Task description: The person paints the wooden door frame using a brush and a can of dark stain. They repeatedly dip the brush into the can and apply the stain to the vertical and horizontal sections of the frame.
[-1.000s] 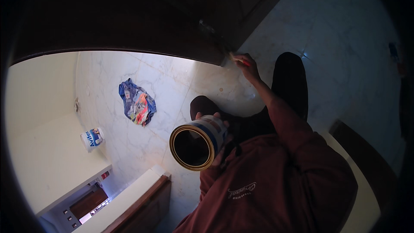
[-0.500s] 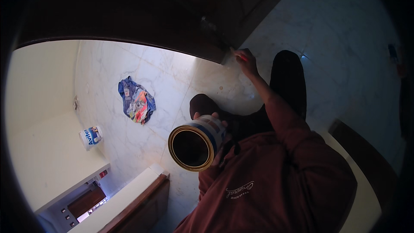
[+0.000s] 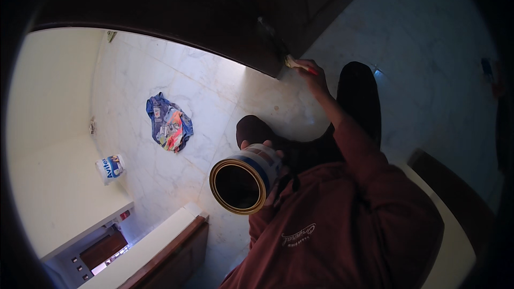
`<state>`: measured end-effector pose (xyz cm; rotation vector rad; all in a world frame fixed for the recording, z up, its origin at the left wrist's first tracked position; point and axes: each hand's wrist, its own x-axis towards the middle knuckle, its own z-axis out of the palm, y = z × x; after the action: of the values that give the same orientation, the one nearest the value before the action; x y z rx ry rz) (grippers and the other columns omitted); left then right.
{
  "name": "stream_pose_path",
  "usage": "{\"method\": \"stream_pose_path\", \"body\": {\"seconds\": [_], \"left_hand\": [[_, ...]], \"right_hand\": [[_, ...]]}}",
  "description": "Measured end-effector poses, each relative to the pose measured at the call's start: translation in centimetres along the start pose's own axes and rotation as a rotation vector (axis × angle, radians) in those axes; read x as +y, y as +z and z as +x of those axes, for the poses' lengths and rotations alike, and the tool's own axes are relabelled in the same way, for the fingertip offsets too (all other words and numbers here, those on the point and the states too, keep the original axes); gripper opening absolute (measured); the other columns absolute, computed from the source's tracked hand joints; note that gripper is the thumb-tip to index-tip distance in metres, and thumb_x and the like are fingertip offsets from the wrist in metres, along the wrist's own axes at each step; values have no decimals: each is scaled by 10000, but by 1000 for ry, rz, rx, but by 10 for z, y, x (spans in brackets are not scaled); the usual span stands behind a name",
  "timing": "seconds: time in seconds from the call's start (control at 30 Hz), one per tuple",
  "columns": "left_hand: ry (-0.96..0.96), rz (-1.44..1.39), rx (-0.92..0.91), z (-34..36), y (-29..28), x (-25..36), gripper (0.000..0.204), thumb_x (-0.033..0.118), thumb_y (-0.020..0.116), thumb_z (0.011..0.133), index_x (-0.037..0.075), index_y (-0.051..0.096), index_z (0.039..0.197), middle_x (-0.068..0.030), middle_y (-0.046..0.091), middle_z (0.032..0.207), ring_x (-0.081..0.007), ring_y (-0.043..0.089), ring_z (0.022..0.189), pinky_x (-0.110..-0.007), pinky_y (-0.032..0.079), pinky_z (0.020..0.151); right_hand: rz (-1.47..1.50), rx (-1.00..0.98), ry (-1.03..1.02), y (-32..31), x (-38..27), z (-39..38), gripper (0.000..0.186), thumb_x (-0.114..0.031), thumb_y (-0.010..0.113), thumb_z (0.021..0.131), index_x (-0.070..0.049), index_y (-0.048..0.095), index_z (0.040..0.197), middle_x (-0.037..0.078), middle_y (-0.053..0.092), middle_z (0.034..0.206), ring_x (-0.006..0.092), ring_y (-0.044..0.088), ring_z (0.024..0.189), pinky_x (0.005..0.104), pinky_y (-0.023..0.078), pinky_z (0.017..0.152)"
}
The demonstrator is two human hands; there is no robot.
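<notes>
We see the paintbrush [image 3: 297, 65] at the near corner of a dark brown door [image 3: 160, 5], its bristles right by the door's edge; whether they touch the wood, we cannot tell. Our right hand [image 3: 315, 77] is closed around its pale, red-ended handle, fingers bent in a narrow grip. A glossy pale streak [image 3: 261, 20] shows on the dark surface a little beyond the bristles. Our left hand [image 3: 267, 143] is wrapped around a paint can [image 3: 259, 162], mostly hidden behind it, with fingertips showing at the far side; the can is tilted, its open, gold-rimmed mouth towards us and its inside dark. Below us spreads the marbled tile floor [image 3: 206, 142], where a crumpled blue and orange cloth [image 3: 170, 127] lies between the door's lower edge and the cream wall [image 3: 48, 128]. A white and blue bucket [image 3: 111, 169] sits just beside that wall, near the floor's left edge. Our maroon sweatshirt [image 3: 332, 225] fills the lower right.
</notes>
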<state>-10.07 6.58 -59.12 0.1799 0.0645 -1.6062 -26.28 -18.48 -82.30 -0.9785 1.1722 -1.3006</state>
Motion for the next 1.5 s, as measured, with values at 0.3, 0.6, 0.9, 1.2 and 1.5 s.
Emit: {"method": "stream_pose_path", "body": {"seconds": [0.3,0.6,0.9,1.2,1.5], "left_hand": [[-12,83,65,9,-5,-3,661,406,591,1050,240,334,1636,-253,381,1620,-513,400,1446,-680,501,1028],[10,99,75,-2,-6,-4,658,399,599,1044,237,349,1631,-257,410,1594,-505,447,1398,-647,529,983],[-5,130,89,-6,-9,-4,642,387,578,1058,233,337,1633,-261,394,1600,-516,434,1413,-676,517,997],[22,128,76,-7,-14,-1,623,419,552,1064,241,354,1628,-258,378,1613,-511,419,1422,-682,503,1008],[4,169,86,-2,-9,1,654,430,590,1043,234,362,1623,-247,403,1604,-507,436,1416,-678,497,1019]], "right_hand": [[653,230,345,32,-11,-13,282,-65,730,933,-50,649,1203,128,691,1119,252,717,1024,398,596,985],[1071,85,382,7,-41,-32,288,-47,725,918,-52,640,1193,151,680,1193,322,711,1084,395,617,977],[746,405,442,24,59,-38,268,-30,698,940,-49,623,1197,113,657,1121,261,705,1011,364,611,933],[550,164,496,52,46,-63,254,-77,699,936,-41,642,1181,87,662,1095,212,685,996,350,583,927],[655,269,385,45,11,-22,224,-66,680,970,-52,632,1189,95,663,1125,205,675,1001,355,571,937]]}}
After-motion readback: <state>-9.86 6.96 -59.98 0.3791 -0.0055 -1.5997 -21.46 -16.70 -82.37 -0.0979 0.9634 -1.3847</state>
